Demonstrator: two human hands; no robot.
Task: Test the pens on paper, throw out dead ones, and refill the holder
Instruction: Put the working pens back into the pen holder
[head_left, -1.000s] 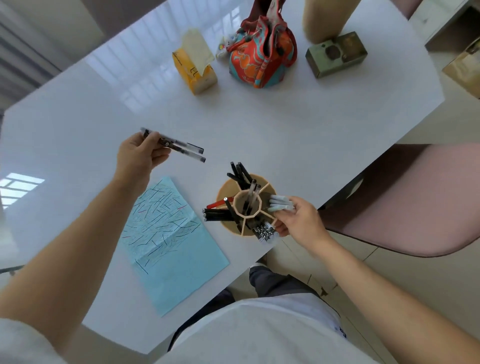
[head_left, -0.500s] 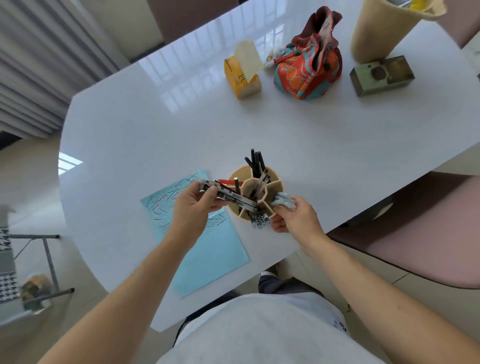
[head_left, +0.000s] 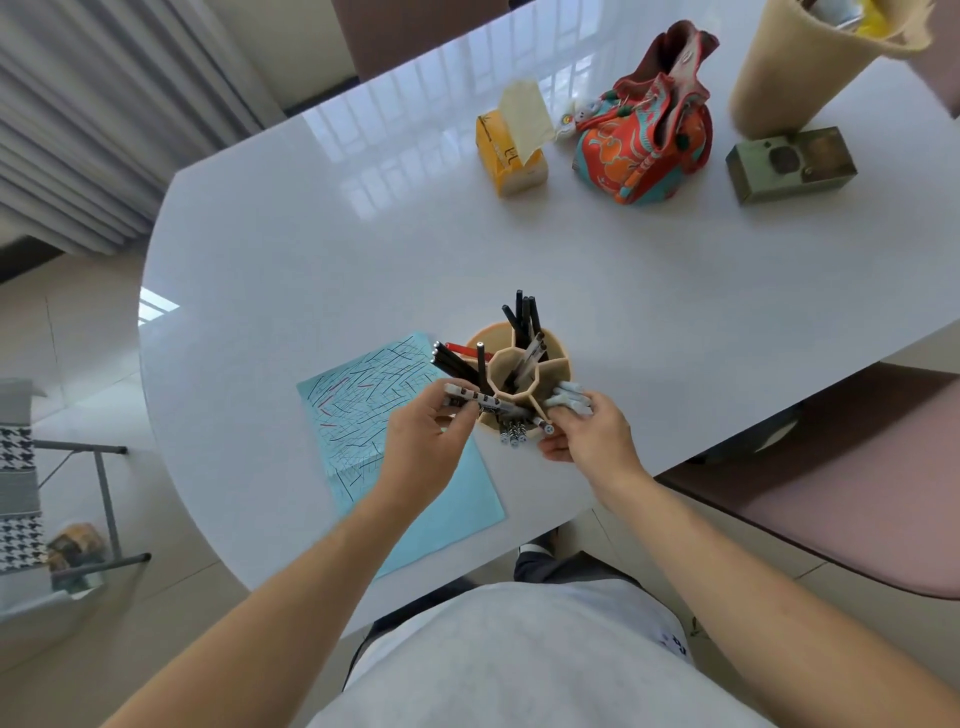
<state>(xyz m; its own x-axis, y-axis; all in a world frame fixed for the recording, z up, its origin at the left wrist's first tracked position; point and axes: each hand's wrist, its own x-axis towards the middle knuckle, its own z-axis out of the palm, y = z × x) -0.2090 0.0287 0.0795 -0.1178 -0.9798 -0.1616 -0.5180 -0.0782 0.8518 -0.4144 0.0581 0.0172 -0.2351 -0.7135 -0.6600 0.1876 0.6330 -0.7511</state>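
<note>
My left hand (head_left: 423, 431) grips two pens (head_left: 488, 407), laid across the near rim of the tan compartmented holder (head_left: 558, 366). My right hand (head_left: 589, 434) curls round the holder's near-right side. The holder stands near the table (head_left: 311, 249) edge, beside the scribbled blue paper (head_left: 374, 415).

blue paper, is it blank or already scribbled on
Scribbled on. The paper lies flat on the table, its far half covered in short black and red test strokes; the near half is bare.
</note>
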